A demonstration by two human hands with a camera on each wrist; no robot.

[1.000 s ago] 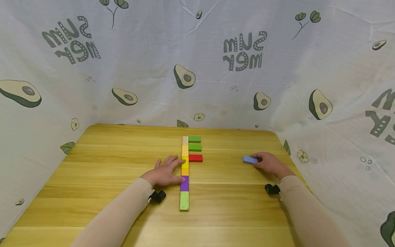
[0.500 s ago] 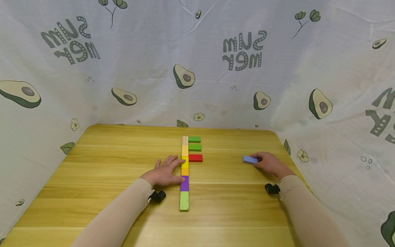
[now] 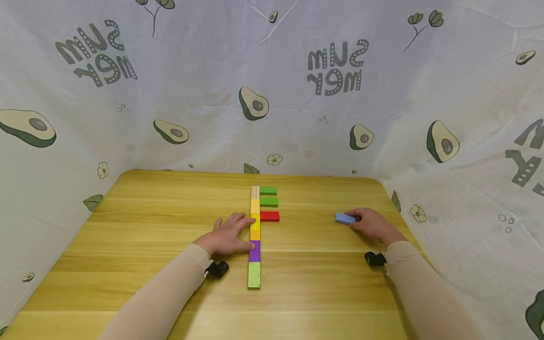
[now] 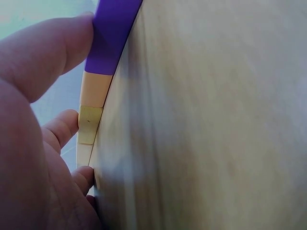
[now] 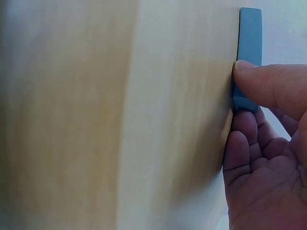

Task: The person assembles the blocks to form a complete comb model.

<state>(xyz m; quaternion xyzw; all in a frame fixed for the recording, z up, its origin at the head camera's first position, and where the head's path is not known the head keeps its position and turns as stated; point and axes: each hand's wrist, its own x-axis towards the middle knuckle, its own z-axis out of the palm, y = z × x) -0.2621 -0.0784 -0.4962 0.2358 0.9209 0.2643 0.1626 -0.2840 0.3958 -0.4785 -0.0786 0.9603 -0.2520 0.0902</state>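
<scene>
A straight column of wooden blocks runs away from me on the table. My left hand [image 3: 227, 236] lies at its left side, thumb on the purple block [image 3: 254, 255] and a fingertip on the yellow block [image 3: 256, 226]. In the left wrist view the thumb meets the top edge of that purple block [image 4: 112, 38], and the other fingers are spread along the row. Off to the right, my right hand [image 3: 373, 224] pinches one end of a flat blue block [image 3: 343, 218] low at the tabletop. The right wrist view shows the thumb on the blue block [image 5: 250, 36], with fingers at its end.
A light green block [image 3: 254, 276] forms the column's near end; a striped pale block [image 3: 255, 192] is at the far end. A red block [image 3: 269, 216] and two green blocks [image 3: 268, 202] stick out rightward. A printed cloth [image 3: 297, 127] hangs behind the wooden table [image 3: 314, 293].
</scene>
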